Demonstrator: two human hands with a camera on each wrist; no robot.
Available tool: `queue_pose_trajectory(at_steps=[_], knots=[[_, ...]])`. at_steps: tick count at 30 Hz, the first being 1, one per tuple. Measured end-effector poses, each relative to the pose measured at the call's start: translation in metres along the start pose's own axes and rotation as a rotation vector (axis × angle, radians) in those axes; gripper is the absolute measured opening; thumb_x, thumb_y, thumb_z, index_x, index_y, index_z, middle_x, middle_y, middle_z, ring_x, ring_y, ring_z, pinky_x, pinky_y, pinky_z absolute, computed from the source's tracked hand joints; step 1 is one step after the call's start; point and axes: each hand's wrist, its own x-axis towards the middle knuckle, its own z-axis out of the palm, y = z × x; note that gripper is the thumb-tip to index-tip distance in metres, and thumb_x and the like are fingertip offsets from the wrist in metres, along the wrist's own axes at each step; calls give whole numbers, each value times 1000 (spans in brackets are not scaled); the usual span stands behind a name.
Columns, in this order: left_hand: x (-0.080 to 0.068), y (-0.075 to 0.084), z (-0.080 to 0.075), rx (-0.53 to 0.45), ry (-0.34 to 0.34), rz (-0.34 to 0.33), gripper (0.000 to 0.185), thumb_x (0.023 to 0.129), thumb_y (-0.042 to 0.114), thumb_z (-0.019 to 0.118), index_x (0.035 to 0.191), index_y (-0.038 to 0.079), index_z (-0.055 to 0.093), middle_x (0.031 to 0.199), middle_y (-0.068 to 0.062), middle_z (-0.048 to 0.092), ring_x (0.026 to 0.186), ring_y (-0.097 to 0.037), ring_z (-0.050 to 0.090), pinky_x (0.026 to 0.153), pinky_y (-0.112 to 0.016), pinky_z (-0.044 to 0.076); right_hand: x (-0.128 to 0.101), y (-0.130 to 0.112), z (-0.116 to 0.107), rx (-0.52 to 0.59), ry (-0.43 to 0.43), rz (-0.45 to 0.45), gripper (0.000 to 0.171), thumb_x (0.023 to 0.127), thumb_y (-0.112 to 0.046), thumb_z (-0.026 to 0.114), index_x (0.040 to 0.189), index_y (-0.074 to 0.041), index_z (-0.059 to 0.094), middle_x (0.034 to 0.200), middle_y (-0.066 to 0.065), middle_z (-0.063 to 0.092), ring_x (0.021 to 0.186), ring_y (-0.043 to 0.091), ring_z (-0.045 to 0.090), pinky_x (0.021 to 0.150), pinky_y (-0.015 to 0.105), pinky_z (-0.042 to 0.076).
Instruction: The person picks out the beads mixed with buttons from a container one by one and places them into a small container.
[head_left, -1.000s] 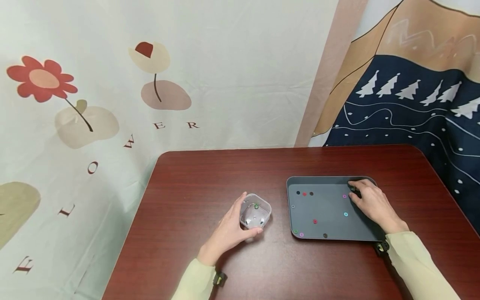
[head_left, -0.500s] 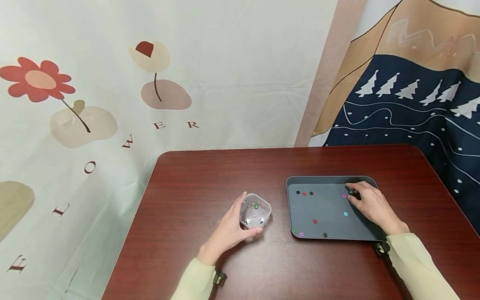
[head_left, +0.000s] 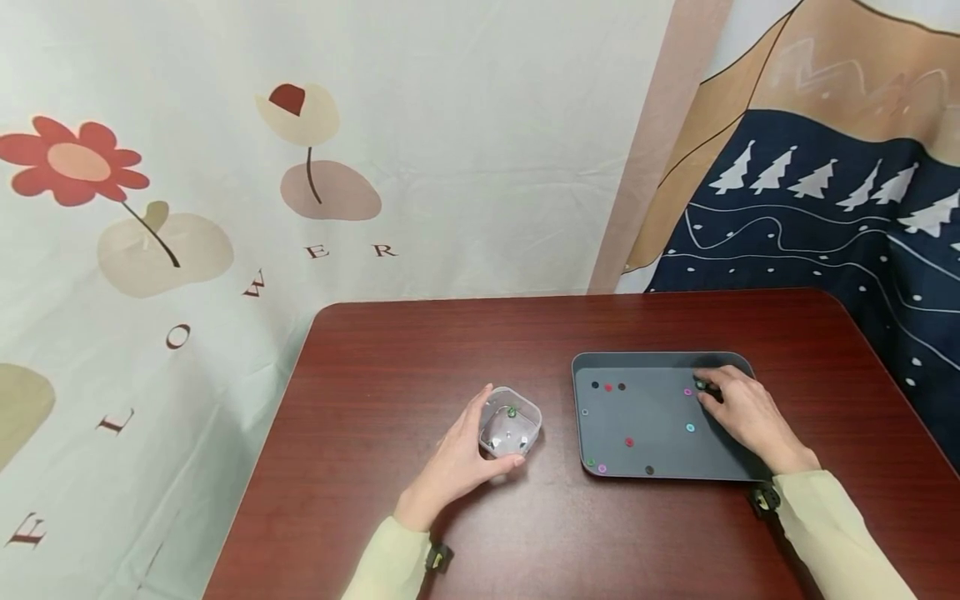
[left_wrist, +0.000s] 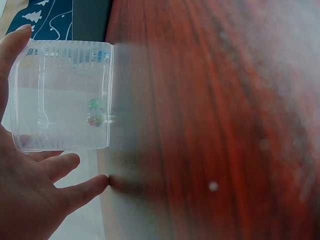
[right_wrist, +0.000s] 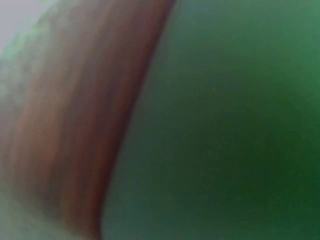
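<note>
My left hand (head_left: 459, 467) holds a clear plastic container (head_left: 491, 433) on the table, thumb on the near side and fingers on the far side. A green bead (head_left: 512, 412) and a few tiny clear pieces show inside; the left wrist view has the container (left_wrist: 65, 95) from the side. Over the far right corner of a grey tray (head_left: 660, 412) is my right hand (head_left: 746, 412). Its thumb and forefinger stand apart around small dark and green beads (head_left: 702, 384). The other fingertips are hidden. The right wrist view is too blurred to show the fingers.
Several small ring-shaped beads lie scattered in the tray, among them a red one (head_left: 629, 442), a light blue one (head_left: 690, 427) and a black one (head_left: 649, 470). The tray's raised rim surrounds them. A printed curtain (head_left: 480, 150) hangs behind the brown table (head_left: 420, 350).
My right hand shifts slightly at the tray's far right corner, with more of the dark and green beads showing between thumb and forefinger. My left hand and the container stay still.
</note>
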Motion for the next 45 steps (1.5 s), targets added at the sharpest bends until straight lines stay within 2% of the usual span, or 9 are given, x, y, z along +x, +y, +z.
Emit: queue_pose_trajectory(at_steps=[6,18,28,34,45], knots=[[0,0,0,4,1,1,110,79,56,84,165,18,27,167,0,34,144,-30,45,109,-62,42,-1,0,1,-5,18,-6,33,90,-3,75,121,8,69,116,30,64,88,36,62,72,54,51],[0,1,-1,-6,-3,-5,109,78,54,85,164,19,28,166,2,34,142,-30,47,108,-62,43,-1,-1,2,4,44,-22,19,88,-1,79,105,5,74,106,24,67,93,38,64,76,57,53],[0,1,0,-5,-7,-22,110,79,57,84,165,22,26,167,3,33,144,-30,46,109,-62,42,-4,-2,-1,20,51,-28,20,90,-3,77,108,3,74,109,23,67,95,39,64,79,59,53],[0,1,-2,-8,-4,-16,111,79,56,84,165,18,27,167,1,33,144,-30,45,109,-63,41,-7,-18,-12,52,63,-35,24,90,-7,78,113,1,73,115,24,67,99,40,63,81,62,52],[0,0,-2,-8,-12,-21,110,79,56,84,165,22,25,167,2,34,143,-29,47,110,-59,43,-6,-72,-18,101,169,-133,28,86,-6,83,112,-6,75,115,14,69,98,32,65,75,54,56]])
